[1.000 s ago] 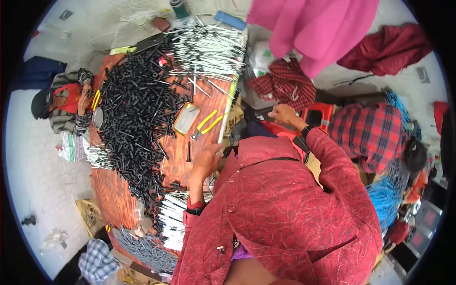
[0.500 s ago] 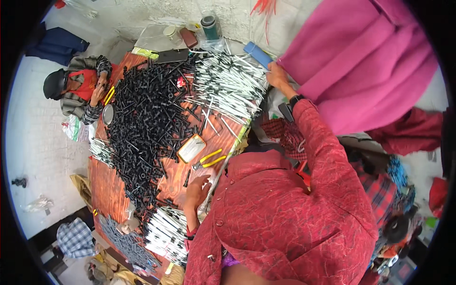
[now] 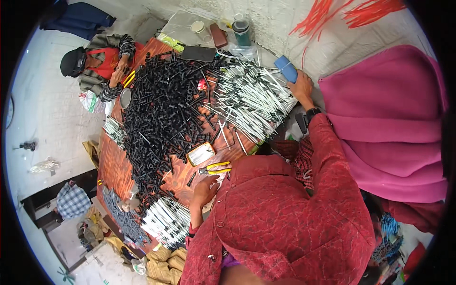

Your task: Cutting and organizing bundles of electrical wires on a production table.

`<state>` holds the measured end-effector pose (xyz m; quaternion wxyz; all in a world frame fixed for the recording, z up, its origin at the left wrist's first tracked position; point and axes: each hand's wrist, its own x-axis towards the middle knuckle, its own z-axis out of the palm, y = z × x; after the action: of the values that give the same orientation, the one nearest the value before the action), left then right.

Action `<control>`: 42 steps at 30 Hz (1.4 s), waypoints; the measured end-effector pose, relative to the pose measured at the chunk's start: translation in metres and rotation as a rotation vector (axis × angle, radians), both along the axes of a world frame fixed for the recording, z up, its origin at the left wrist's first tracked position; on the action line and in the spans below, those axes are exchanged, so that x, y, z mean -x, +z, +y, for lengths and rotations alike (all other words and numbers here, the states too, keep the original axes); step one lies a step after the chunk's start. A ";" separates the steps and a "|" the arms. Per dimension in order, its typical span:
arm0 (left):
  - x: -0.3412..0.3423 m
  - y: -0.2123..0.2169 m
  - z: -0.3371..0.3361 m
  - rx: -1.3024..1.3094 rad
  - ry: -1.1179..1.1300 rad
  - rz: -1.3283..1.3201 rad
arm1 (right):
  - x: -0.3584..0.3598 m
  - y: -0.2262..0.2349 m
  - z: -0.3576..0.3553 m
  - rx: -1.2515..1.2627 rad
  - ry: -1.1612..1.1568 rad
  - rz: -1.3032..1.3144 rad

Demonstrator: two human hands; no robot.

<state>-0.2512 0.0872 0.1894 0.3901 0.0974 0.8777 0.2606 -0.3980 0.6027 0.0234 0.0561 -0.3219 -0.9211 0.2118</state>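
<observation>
The blue block (image 3: 286,68) sat at the far edge of the worktop (image 3: 116,166), beside the white rods (image 3: 247,97) — my right hand (image 3: 301,88) had stretched out to it within the last second, fingers touching it, closure hidden from me. My left hand (image 3: 205,189) had drawn back, loosely curled on nothing, just beside the yellow-handled pliers (image 3: 214,168) and the black tube heap (image 3: 164,114)
</observation>
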 end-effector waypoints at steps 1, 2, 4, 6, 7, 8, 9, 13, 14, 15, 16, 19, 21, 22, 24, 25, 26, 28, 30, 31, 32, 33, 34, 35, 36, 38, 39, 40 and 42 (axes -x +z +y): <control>0.003 -0.001 0.002 0.002 0.001 -0.003 | -0.002 0.002 0.003 0.020 0.020 0.009; 0.007 -0.003 0.004 0.006 -0.019 -0.002 | -0.002 0.005 0.004 0.039 0.039 0.018; 0.014 -0.005 0.007 0.014 -0.059 0.000 | 0.001 0.008 0.002 0.038 0.043 0.031; 0.023 -0.003 0.016 0.020 -0.076 -0.002 | 0.000 0.010 0.004 0.027 0.038 0.061; 0.027 0.000 0.020 0.028 -0.085 0.000 | -0.003 0.008 0.007 0.023 0.032 0.060; 0.030 0.001 0.023 0.036 -0.094 0.003 | -0.005 0.002 0.010 0.014 0.069 0.069; 0.033 0.000 0.025 0.031 -0.100 0.006 | -0.007 0.000 0.012 0.005 0.106 0.079; 0.041 -0.001 0.027 0.000 -0.110 0.039 | -0.007 0.012 0.002 -0.179 0.120 0.045; 0.044 -0.001 0.029 0.012 -0.114 0.030 | -0.009 0.015 -0.003 -0.266 0.104 0.015; 0.043 0.000 0.028 0.029 -0.109 0.020 | -0.012 0.022 -0.013 -0.267 0.116 0.030; 0.043 0.000 0.028 0.044 -0.106 0.011 | -0.015 0.034 -0.023 -0.273 0.137 -0.097; 0.039 0.002 0.022 0.046 -0.061 0.027 | 0.004 0.093 -0.056 -0.134 0.238 -0.155; 0.034 -0.003 0.014 0.047 -0.024 0.038 | 0.022 0.127 -0.077 0.156 0.364 -0.061; 0.033 -0.007 0.013 0.045 -0.037 0.047 | 0.036 0.127 -0.076 0.152 0.383 -0.046; 0.032 -0.013 0.009 0.046 -0.055 0.069 | 0.082 0.118 -0.069 0.230 0.320 0.216; 0.030 -0.012 0.009 0.049 -0.030 0.081 | 0.104 0.117 -0.068 0.276 0.289 0.340; 0.028 -0.012 0.009 0.047 -0.035 0.104 | 0.125 0.117 -0.064 0.280 0.314 0.350; 0.022 -0.009 0.006 0.051 -0.035 0.147 | 0.160 0.128 -0.068 -0.011 0.233 0.687; 0.014 -0.009 0.002 0.071 0.022 0.125 | 0.177 0.148 -0.071 -0.064 0.307 0.713; 0.009 -0.009 -0.001 0.084 0.050 0.092 | 0.182 0.163 -0.075 -0.130 0.354 0.728; 0.006 -0.008 -0.001 0.093 0.071 0.061 | 0.186 0.172 -0.075 -0.201 0.393 0.744; 0.003 -0.008 0.000 0.093 0.091 0.064 | 0.188 0.174 -0.077 -0.195 0.412 0.750; 0.000 -0.008 0.001 0.089 0.115 0.035 | 0.190 0.174 -0.077 -0.224 0.396 0.659; -0.001 -0.008 0.001 0.084 0.139 0.005 | 0.191 0.175 -0.079 -0.254 0.381 0.566; -0.002 -0.008 0.001 0.079 0.162 -0.026 | 0.192 0.176 -0.081 -0.285 0.364 0.472; -0.005 -0.012 0.002 0.081 0.171 -0.027 | 0.197 0.178 -0.081 -0.255 0.377 0.403; -0.006 -0.016 0.003 0.087 0.168 -0.028 | 0.199 0.179 -0.081 -0.226 0.377 0.331; -0.012 -0.018 0.003 0.092 0.188 -0.028 | 0.204 0.179 -0.089 -0.195 0.398 0.263; -0.016 -0.029 0.003 0.071 0.195 0.011 | 0.219 0.159 -0.084 -0.255 0.496 0.296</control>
<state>-0.2355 0.0904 0.1608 0.3612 -0.0012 0.8939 0.2654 -0.6173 0.5189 0.1825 0.1759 -0.0434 -0.9725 0.1464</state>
